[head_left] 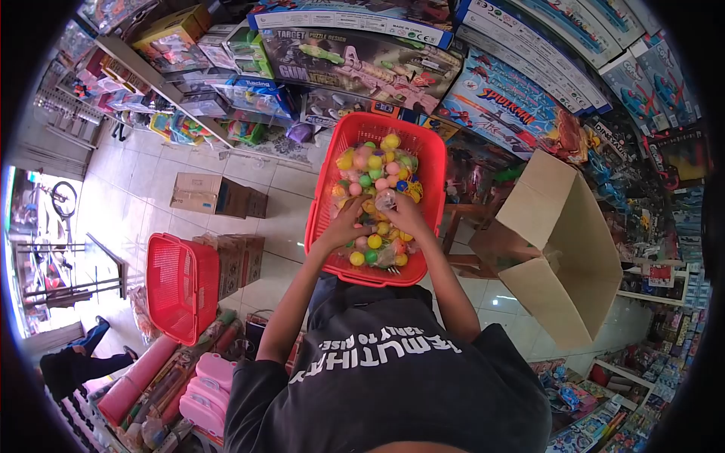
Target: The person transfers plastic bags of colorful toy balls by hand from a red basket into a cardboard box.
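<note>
Directly in front of me is a red plastic basket (436, 170) filled with bagged small balls (365, 181) in yellow, green, pink and orange. Over its left half, my left hand (346, 224) rests among the bags with its fingers spread apart. My right hand (405, 216) is inside the right half, its fingers closed around a clear crumpled plastic piece (385, 200). Both hands are close together near the basket's middle, and the balls lie around and below them.
An empty red basket (181, 287) stands on the floor at left beside cardboard boxes (198, 193). At right is an open carton (581, 257). Boxed toys (362, 68) line the shelf ahead. A person's legs (87, 359) show at lower left.
</note>
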Demonstrator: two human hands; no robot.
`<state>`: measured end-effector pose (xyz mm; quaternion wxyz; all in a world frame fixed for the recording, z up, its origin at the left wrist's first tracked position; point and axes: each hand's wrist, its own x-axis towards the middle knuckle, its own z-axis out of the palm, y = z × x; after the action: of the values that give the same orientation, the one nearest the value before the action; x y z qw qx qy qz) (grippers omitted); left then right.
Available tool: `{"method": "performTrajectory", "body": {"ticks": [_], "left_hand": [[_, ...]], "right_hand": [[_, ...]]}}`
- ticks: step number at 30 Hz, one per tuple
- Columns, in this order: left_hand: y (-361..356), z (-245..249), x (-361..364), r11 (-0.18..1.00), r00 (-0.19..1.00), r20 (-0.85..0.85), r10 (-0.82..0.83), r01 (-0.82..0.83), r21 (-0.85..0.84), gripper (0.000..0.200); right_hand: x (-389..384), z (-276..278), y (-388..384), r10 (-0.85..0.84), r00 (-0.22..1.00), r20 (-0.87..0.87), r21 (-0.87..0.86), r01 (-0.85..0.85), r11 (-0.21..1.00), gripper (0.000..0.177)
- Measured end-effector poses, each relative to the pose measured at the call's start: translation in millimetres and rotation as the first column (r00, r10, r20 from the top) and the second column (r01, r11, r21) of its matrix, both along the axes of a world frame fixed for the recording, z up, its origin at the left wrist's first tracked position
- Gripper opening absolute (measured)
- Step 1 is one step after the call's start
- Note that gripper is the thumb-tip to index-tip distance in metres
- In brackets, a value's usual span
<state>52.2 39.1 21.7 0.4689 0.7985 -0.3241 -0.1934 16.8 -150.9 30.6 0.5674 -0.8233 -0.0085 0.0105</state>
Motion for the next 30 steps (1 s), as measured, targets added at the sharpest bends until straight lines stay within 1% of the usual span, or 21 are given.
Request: {"method": "performTrajectory", "body": {"ticks": [2,5,7,8,11,12,14,15,17,18,19,20,21,22,23,24,25,26,28,29,30], "left_hand": [[-7,22,-3,0.997,0.964,-0.265,0.008,-0.027,-0.069,0.078],[-13,20,-7,0.999,0.98,-0.196,0.038,-0.043,-0.024,0.079],[-14,7,-10,0.998,0.985,-0.16,0.058,-0.059,-0.006,0.079],[-14,1,-12,0.997,0.99,-0.121,0.076,-0.076,0.007,0.078],[-6,-6,-17,0.994,0.987,-0.126,0.1,-0.105,-0.032,0.072],[-3,-3,-18,0.994,0.987,-0.126,0.104,-0.108,-0.028,0.072],[3,3,-19,0.974,0.875,-0.454,0.17,-0.22,-0.059,0.057],[4,5,-19,0.974,0.876,-0.452,0.168,-0.217,-0.058,0.057],[8,10,-18,0.941,0.775,-0.57,0.272,-0.339,-0.012,0.042],[13,6,-16,0.941,0.776,-0.568,0.273,-0.339,-0.011,0.042],[18,3,-13,0.93,0.747,-0.61,0.266,-0.365,-0.041,0.034],[24,0,-11,0.917,0.716,-0.649,0.258,-0.393,-0.069,0.027],[27,6,-12,0.916,0.715,-0.648,0.263,-0.396,-0.065,0.027],[30,13,-13,0.867,0.72,-0.64,0.27,-0.47,-0.163,0.023],[33,20,-13,0.804,0.724,-0.631,0.279,-0.535,-0.259,0.019],[35,32,-11,0.793,0.786,-0.555,0.272,-0.51,-0.334,0.014],[39,41,-11,0.792,0.785,-0.555,0.276,-0.513,-0.331,0.014],[45,50,-10,0.794,0.766,-0.561,0.314,-0.535,-0.287,0.016],[52,64,-11,0.783,0.725,-0.575,0.378,-0.582,-0.22,0.026],[55,65,-11,0.778,0.724,-0.574,0.382,-0.588,-0.223,0.026],[59,65,-11,0.779,0.752,-0.531,0.391,-0.578,-0.244,0.028]], "right_hand": [[-1,8,1,0.003,1.0,0.01,-0.004,-0.003,1.0,0.013],[0,19,5,0.027,0.998,-0.051,0.001,-0.027,1.0,0.014],[-1,18,9,0.055,0.996,-0.07,0.151,-0.044,0.988,0.015],[-3,18,11,0.059,0.996,-0.072,0.154,-0.047,0.987,0.015],[-1,16,16,0.129,0.984,-0.121,0.205,-0.102,0.973,0.015],[-1,14,18,0.179,0.975,-0.13,0.266,-0.14,0.954,0.015],[-3,12,21,0.225,0.965,-0.137,0.329,-0.17,0.929,0.016],[-3,19,25,0.218,0.962,-0.165,0.391,-0.139,0.91,0.016],[0,29,27,0.21,0.959,-0.192,0.45,-0.104,0.887,0.017],[4,32,27,0.255,0.947,-0.196,0.581,-0.098,0.808,0.018],[9,33,27,0.302,0.934,-0.192,0.699,-0.086,0.71,0.02],[12,31,27,0.305,0.933,-0.19,0.702,-0.088,0.707,0.02],[14,27,25,0.211,0.954,-0.215,0.609,-0.038,0.792,0.02],[17,22,23,0.113,0.968,-0.226,0.507,0.018,0.862,0.021],[20,17,21,0.117,0.968,-0.224,0.509,0.014,0.861,0.021],[23,9,19,0.09,0.962,-0.256,0.438,0.032,0.899,0.023],[24,-2,18,0.061,0.956,-0.287,0.362,0.05,0.931,0.025],[27,-13,19,0.064,0.956,-0.288,0.363,0.047,0.931,0.025],[34,-38,19,0.146,0.951,-0.271,0.265,-0.072,0.962,0.027],[37,-50,21,0.153,0.951,-0.269,0.262,-0.08,0.962,0.027],[41,-55,27,0.17,0.97,-0.174,0.137,-0.147,0.98,0.028]]}}
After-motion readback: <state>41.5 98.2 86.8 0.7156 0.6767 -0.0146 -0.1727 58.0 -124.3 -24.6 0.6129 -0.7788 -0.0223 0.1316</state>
